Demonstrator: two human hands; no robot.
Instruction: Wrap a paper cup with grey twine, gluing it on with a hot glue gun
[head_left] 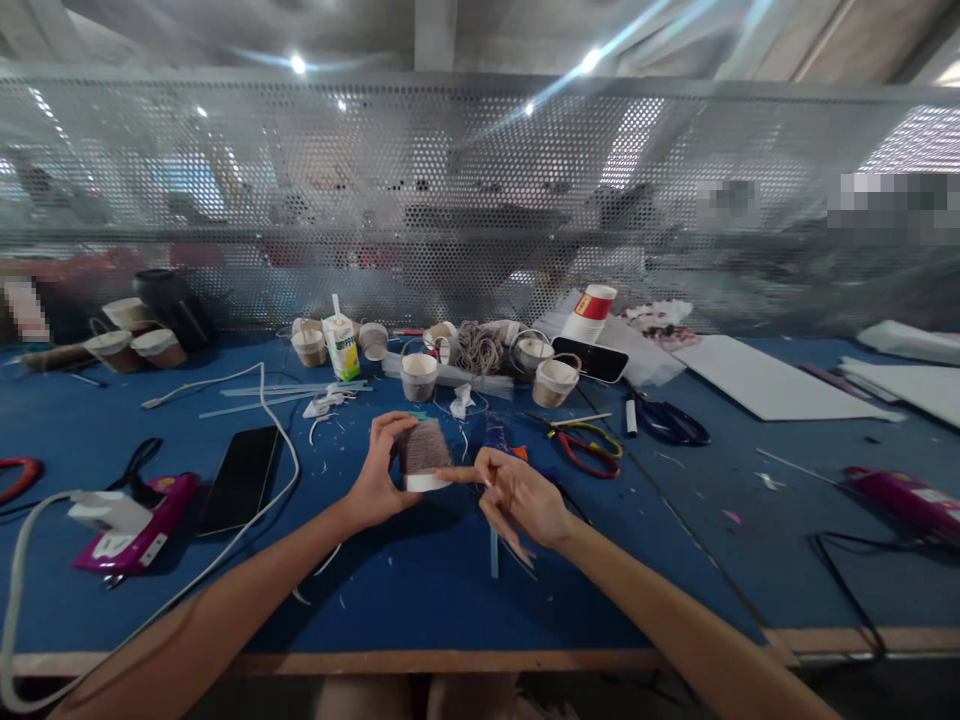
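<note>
A paper cup (425, 448) wound with brown-grey cord is in my left hand (381, 468), above the blue table in front of me. My left fingers and thumb grip it from its left side. A bare white band shows along its lower edge. My right hand (525, 497) is at the cup's right, its index finger stretched out and touching the white band. The other right fingers point downward, apart from the index finger, and nothing shows between them. Just beyond the right hand lies a glue gun (496, 436) with a blue body, partly hidden by that hand.
Several small cord-wrapped cups with handles (418, 377) stand at the back, near a cord bundle (480, 348) and a drink carton (341, 346). Scissors (589, 448) lie right of centre. A phone (240, 480), white cable (294, 450) and purple power strip (139, 525) are at left.
</note>
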